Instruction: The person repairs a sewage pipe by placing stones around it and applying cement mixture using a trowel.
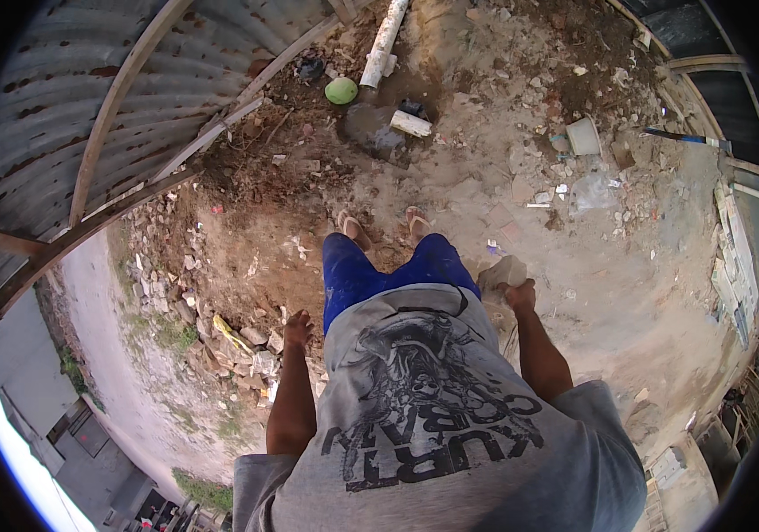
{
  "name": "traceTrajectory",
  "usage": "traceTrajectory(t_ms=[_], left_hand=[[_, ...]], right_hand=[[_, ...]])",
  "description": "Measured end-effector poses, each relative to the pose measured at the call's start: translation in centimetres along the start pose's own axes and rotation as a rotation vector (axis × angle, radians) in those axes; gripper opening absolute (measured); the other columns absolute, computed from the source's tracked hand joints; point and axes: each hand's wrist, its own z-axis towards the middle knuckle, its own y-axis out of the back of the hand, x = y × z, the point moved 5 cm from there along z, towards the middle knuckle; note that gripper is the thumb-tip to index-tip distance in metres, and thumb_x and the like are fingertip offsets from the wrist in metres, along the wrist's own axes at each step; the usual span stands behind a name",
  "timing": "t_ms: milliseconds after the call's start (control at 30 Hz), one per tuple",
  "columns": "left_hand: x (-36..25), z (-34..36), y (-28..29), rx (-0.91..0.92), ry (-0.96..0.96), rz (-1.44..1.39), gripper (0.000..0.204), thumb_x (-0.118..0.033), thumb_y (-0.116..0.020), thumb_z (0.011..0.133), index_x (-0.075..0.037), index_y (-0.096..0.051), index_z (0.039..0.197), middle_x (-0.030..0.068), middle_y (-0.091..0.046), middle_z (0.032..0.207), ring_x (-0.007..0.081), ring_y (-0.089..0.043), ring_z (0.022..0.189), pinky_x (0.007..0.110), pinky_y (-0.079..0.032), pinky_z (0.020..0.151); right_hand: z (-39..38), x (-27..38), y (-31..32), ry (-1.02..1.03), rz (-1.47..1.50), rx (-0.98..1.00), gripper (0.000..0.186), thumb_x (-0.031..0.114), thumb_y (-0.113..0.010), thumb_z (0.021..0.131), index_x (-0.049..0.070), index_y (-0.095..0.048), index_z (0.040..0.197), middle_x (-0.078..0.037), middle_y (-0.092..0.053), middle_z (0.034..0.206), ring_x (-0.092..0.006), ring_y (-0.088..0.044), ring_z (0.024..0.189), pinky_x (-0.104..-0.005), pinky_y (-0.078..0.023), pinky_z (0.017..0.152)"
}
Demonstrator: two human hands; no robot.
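Note:
My right hand (pixel 519 294) hangs beside my right thigh, its fingers closed on a grey-brown, dusty chunk (pixel 503 272). Whether the chunk is stone, concrete or a container is not clear. On the other side, my left hand (pixel 298 329) hangs away from my body with loosely bent fingers and nothing in it. Ahead of my sandalled feet is a wet hole (pixel 374 131) in the dirt. A short white pipe piece (pixel 411 123) lies at the hole's edge, and a longer white pipe (pixel 385 44) runs away beyond it.
A green round object (pixel 341 90) lies by the pipes. A whitish container (pixel 584 136) and a blue-handled saw (pixel 685 137) are at the right. Rubble (pixel 251 346) lies left of me, below a rusty corrugated metal sheet (pixel 51 115) on wooden beams. White boards (pixel 734 257) lean at the far right.

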Motion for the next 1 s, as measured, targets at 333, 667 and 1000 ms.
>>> traceTrajectory(t_ms=[333,667,1000], left_hand=[[-6.4,9.1,5.9,0.115,0.027,0.278,0.01,-0.027,-0.054,0.093,-0.021,-0.059,0.1,-0.0059,-0.055,0.081,0.0091,-0.052,0.067,0.03,-0.042,0.063],[-14.0,24.2,20.6,0.056,0.271,0.362,0.057,-0.048,-0.052,0.096,-0.011,-0.046,0.138,0.0102,-0.053,0.136,0.0304,-0.049,0.124,0.048,-0.038,0.098],[-53.4,41.8,22.3,-0.156,-0.375,0.704,0.041,-0.037,-0.058,0.092,-0.009,-0.064,0.121,0.0113,-0.066,0.094,0.0199,-0.063,0.084,0.038,-0.05,0.068]], right_hand=[[-0.4,8.2,-2.2,-0.045,0.105,-0.068,0.094,0.045,-0.081,0.06,-0.006,-0.041,0.128,-0.03,-0.054,0.125,-0.042,-0.056,0.116,-0.0441,-0.048,0.097],[-6.0,19.6,-7.8,-0.212,0.107,-0.279,0.079,0.033,-0.082,0.066,-0.002,-0.043,0.124,-0.027,-0.054,0.122,-0.0418,-0.057,0.113,-0.0471,-0.049,0.094],[-6.3,28.8,-20.1,-0.295,0.499,-0.223,0.09,0.033,-0.088,0.054,-0.011,-0.049,0.122,-0.026,-0.064,0.114,-0.0379,-0.063,0.104,-0.0431,-0.051,0.09]])
